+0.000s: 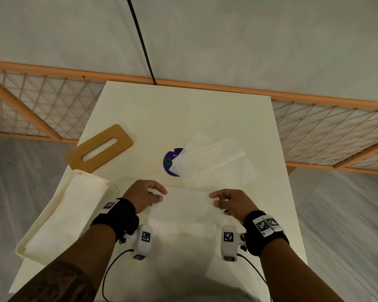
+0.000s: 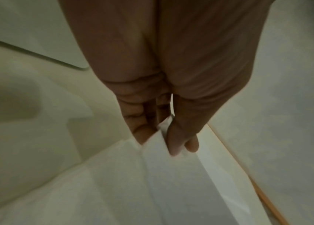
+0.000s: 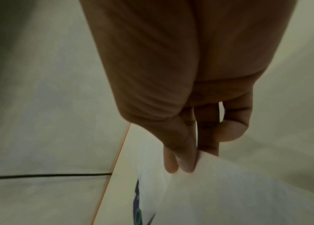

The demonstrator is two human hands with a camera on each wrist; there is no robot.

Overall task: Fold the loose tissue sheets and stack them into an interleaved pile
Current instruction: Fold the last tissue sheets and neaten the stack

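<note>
Both forearms are reaching forward, wrists strapped with black bands. Left hand (image 1: pixel 145 195) is pinching the tissue sheet (image 1: pixel 183 205) at its left corner, thumb against fingertips (image 2: pixel 173 146). Right hand (image 1: pixel 231 202) is pinching the right corner likewise, remaining fingers curled loosely.

Cream table (image 1: pixel 205 110); wooden lattice screen (image 1: pixel 327 125); grey floor (image 1: pixel 340 225).

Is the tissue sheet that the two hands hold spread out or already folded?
Spread out. The left hand and right hand pinch opposite ends of the tissue sheet; it hangs open between them.
</note>
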